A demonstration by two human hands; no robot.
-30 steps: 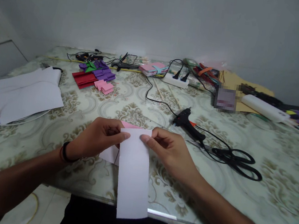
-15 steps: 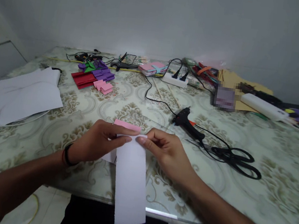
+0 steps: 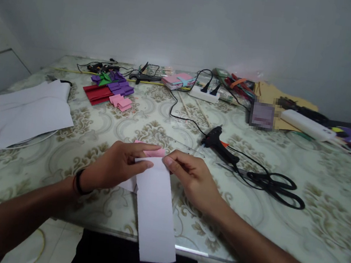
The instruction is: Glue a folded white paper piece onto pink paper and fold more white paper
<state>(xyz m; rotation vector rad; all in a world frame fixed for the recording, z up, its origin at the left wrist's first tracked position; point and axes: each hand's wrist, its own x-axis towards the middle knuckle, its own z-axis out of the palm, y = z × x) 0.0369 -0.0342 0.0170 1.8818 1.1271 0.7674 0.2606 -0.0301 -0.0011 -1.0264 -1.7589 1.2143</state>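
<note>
Left hand [image 3: 122, 163] and right hand [image 3: 191, 174] pinch the top of a white strip [image 3: 156, 215]

Taking the glue gun [image 3: 221, 144] as my landmark, I see the white strip to its left and closer to the person, its lower end hanging past the bench [image 3: 87, 212] edge above the lap. Both forearms slant inward from the sides, and the fingertips come close together at the strip's top edge.

The left hand's grip is narrow: the thumb lies flat on the front of the paper, and the forefinger reaches out straight above it, over a pink paper [image 3: 156, 152] behind the top edge. Its other fingers are mostly tucked out of my sight. A black band [image 3: 80, 181] circles that wrist.

The right hand, just left of and nearer than the glue gun, has its grip drawn tight, thumb against forefinger on the strip's upper right corner, the remaining fingers curled under the palm.

Scissors [image 3: 276, 188] lie to the right of the glue gun and nearer the person. Beyond the glue gun sits a power strip [image 3: 204, 94]; farther off to its left are folded coloured papers [image 3: 98, 94].
</note>
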